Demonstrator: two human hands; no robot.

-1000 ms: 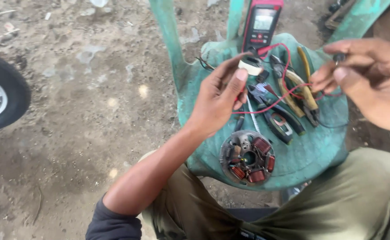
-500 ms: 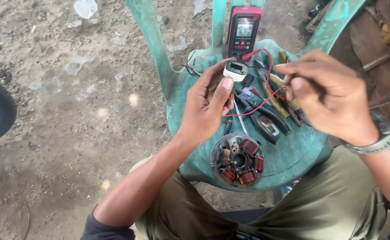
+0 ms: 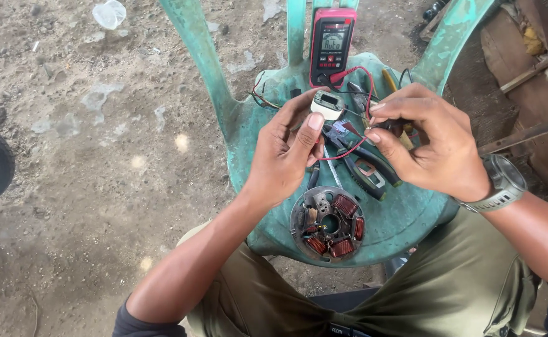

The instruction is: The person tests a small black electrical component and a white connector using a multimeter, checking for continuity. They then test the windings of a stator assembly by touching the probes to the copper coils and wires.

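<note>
You see a worn turquoise plastic chair (image 3: 405,218), a red-and-black handheld multimeter (image 3: 332,47), and copper-red coils on a grey round metal stator plate (image 3: 327,222).

An outdoor repair yard: dirt ground (image 3: 99,187), multimeter (image 3: 332,47) and pliers (image 3: 364,168) on a plastic chair (image 3: 405,218).

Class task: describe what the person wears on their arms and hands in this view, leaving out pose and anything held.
Both hands, left hand and right hand, are bare, without gloves. Dark sleeves are pushed up near the elbows. The right wrist carries a grey wristwatch with a chunky round case.

One multimeter (image 3: 332,47), one stator plate (image 3: 328,222), one green chair (image 3: 405,218), two hands (image 3: 284,156).
</note>
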